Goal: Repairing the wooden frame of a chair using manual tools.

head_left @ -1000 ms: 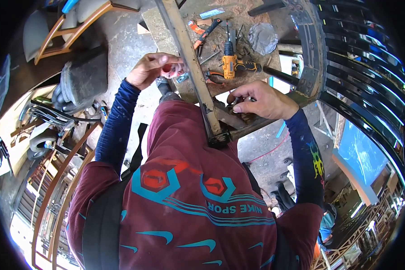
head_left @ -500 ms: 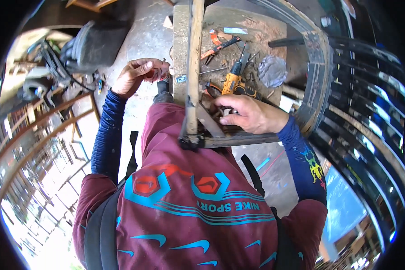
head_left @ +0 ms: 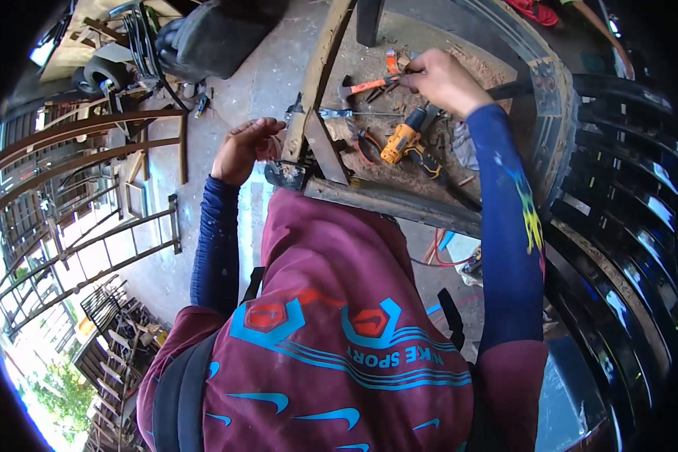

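Observation:
My right hand (head_left: 448, 81) reaches over the work surface, its thumb and fingers closed at the handle end of an orange-and-black hammer (head_left: 371, 84). An orange tool or strap (head_left: 391, 62) lies close by those fingers. My left hand (head_left: 246, 149) is on the left, beside the corner of a wooden frame (head_left: 322, 64), its fingers curled together. Whatever is in them, if anything, I cannot make out. Between the frame's bars lie a yellow-and-black cordless drill (head_left: 407, 139), a pair of red-handled pliers (head_left: 367, 145) and a thin-shafted tool (head_left: 365, 114).
The frame's front bar (head_left: 399, 202) crosses just ahead of my body. Dark slats (head_left: 618, 173) curve along the right. A dark padded seat (head_left: 222, 38), a tyre (head_left: 104, 75) and wooden frames (head_left: 90, 124) stand to the left. Another person's arm (head_left: 606, 34) shows at the upper right.
My right hand has moved from the frame's front bar, forward past the drill to the hammer. The left hand now appears nearer the frame's corner. The whole view has shifted.

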`<action>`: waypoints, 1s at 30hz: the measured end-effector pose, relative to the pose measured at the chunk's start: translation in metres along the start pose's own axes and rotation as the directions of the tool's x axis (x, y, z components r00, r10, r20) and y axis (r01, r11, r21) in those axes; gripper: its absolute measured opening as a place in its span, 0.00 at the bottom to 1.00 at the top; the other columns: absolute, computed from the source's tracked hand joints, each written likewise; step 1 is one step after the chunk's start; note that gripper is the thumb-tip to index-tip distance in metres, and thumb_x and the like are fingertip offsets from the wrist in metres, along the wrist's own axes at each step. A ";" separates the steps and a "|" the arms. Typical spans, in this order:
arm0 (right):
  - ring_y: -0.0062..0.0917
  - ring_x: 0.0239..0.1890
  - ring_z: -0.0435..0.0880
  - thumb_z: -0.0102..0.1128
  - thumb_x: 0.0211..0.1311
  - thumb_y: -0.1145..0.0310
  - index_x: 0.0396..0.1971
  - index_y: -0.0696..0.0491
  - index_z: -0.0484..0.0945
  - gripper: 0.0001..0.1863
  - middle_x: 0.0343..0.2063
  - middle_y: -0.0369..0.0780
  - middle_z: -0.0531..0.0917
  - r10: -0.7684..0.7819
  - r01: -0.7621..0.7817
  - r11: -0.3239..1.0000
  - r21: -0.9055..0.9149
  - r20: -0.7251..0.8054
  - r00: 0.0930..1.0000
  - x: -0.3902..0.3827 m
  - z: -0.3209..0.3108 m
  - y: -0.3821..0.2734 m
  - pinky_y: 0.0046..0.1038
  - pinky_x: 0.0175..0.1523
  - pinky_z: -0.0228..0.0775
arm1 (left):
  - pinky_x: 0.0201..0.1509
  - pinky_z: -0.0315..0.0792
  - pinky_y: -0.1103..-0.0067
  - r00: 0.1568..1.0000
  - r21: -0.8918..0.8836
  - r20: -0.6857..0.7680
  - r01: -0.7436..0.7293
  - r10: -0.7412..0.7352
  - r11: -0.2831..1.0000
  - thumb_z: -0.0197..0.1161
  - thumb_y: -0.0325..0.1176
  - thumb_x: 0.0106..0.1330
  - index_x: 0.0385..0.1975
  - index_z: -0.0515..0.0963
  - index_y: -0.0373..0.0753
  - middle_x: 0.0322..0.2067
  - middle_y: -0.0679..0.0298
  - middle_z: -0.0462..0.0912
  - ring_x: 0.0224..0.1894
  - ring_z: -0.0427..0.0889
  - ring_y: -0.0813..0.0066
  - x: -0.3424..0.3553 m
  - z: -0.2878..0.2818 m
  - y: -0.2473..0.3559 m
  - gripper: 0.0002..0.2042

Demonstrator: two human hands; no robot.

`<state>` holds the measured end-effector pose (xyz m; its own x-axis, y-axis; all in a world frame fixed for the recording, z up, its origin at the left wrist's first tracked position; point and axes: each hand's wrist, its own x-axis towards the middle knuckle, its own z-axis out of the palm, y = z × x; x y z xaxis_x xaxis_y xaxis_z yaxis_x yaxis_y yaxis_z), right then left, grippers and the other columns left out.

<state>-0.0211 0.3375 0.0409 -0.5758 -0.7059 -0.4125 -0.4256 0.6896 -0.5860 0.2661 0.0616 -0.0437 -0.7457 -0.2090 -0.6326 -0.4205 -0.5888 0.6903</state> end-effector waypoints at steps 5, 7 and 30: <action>0.48 0.46 0.87 0.63 0.59 0.67 0.35 0.62 0.85 0.13 0.40 0.58 0.86 0.047 -0.053 0.917 -0.395 -0.025 0.999 0.062 0.055 0.082 0.44 0.51 0.79 | 0.36 0.70 0.80 0.999 -0.005 0.025 -0.021 0.021 1.000 0.55 0.36 0.78 0.50 0.80 0.27 0.42 0.59 0.88 0.32 0.78 0.79 0.002 0.013 -0.002 0.16; 0.49 0.46 0.86 0.63 0.58 0.67 0.34 0.62 0.85 0.13 0.40 0.60 0.85 0.088 -0.055 0.921 -0.386 0.069 0.994 0.079 0.076 0.105 0.45 0.51 0.78 | 0.36 0.73 0.76 0.997 0.000 -0.071 -0.040 0.040 0.999 0.54 0.36 0.78 0.51 0.78 0.24 0.38 0.54 0.87 0.33 0.83 0.71 -0.007 0.009 -0.008 0.18; 0.22 0.32 0.86 0.55 0.71 0.78 0.52 0.64 0.80 0.13 0.40 0.43 0.89 0.126 0.063 0.856 0.514 -0.324 0.938 0.016 -0.018 0.058 0.22 0.40 0.80 | 0.43 0.77 0.82 0.983 0.429 0.091 -0.183 0.159 0.884 0.63 0.38 0.73 0.51 0.82 0.31 0.41 0.59 0.88 0.38 0.84 0.78 0.020 0.017 0.085 0.17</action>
<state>-0.0671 0.3693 0.0129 -0.8196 -0.5228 -0.2345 -0.0416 0.4624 -0.8857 0.2063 0.0203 0.0086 -0.8470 -0.2281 -0.4801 -0.4575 -0.1472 0.8770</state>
